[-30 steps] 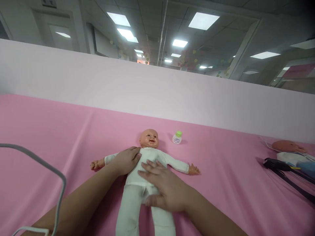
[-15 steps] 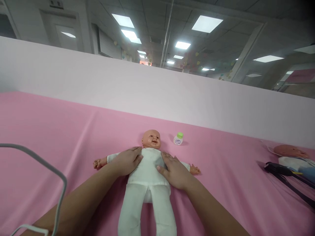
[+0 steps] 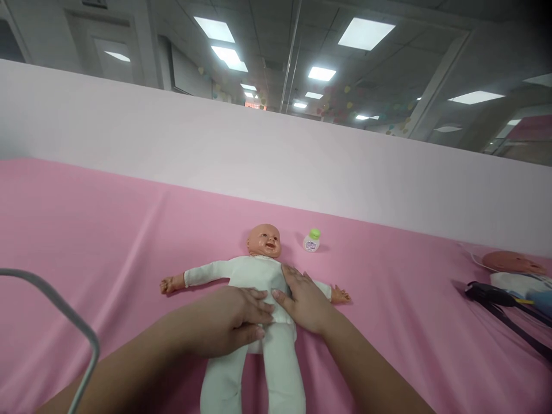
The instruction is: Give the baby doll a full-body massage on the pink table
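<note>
A baby doll (image 3: pixel 252 270) in a white suit lies face up on the pink cloth (image 3: pixel 107 230), arms spread, head pointing away from me. My left hand (image 3: pixel 235 322) lies flat across the doll's belly and hip, fingers pointing right. My right hand (image 3: pixel 304 299) rests flat on the doll's right side, over the chest and the upper arm. Neither hand grips anything. A small white bottle with a green cap (image 3: pixel 311 240) stands just right of the doll's head.
A second doll (image 3: pixel 511 264) lies at the far right with a black strap and device (image 3: pixel 495 299) beside it. A grey cable (image 3: pixel 56 305) loops at the lower left. A pale pink partition wall (image 3: pixel 276 155) runs behind the cloth.
My left hand slid from the doll's left shoulder down onto its belly. My right hand moved from the belly to the doll's right side and has stayed there.
</note>
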{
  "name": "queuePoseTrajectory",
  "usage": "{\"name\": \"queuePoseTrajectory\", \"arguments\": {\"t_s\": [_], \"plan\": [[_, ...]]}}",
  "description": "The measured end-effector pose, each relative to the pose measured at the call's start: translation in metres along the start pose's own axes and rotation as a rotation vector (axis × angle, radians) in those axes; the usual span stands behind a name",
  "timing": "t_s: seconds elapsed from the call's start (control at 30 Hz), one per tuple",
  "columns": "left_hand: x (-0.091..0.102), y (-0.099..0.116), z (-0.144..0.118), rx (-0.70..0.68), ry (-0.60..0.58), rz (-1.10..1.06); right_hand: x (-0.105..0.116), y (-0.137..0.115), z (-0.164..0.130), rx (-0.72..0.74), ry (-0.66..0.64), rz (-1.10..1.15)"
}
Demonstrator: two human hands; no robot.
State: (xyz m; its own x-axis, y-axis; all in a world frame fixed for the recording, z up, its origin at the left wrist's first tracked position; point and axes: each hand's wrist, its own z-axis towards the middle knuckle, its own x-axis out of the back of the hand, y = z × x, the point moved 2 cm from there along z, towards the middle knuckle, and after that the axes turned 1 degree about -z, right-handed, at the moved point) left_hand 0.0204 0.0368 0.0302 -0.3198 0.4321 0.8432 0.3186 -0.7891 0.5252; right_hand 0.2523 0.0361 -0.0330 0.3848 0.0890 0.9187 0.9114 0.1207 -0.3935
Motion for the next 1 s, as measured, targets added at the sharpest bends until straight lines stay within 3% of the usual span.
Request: {"name": "queuePoseTrajectory", "arguments": {"t_s": [0.1,0.37,0.57,0.77,0.87,1.0], "plan": [[-0.004,-0.022,0.008,0.033,-0.030,-0.033,-0.001,0.000,0.000,-0.003,-0.009,-0.001],[-0.008,-0.077,0.033,0.174,0.174,0.143,-0.006,-0.001,0.002,-0.015,-0.013,-0.004],[-0.009,-0.090,0.026,0.408,0.247,0.302,-0.001,-0.002,-0.008,-0.036,-0.026,0.030],[-0.010,-0.085,0.022,0.462,0.249,0.328,0.013,-0.012,-0.026,-0.019,0.042,0.060],[-0.009,-0.084,0.023,0.461,0.259,0.301,0.020,-0.027,-0.040,0.163,0.092,0.130],[-0.010,-0.086,0.022,0.433,0.273,0.274,0.018,-0.058,-0.058,0.567,-0.071,0.269]]}}
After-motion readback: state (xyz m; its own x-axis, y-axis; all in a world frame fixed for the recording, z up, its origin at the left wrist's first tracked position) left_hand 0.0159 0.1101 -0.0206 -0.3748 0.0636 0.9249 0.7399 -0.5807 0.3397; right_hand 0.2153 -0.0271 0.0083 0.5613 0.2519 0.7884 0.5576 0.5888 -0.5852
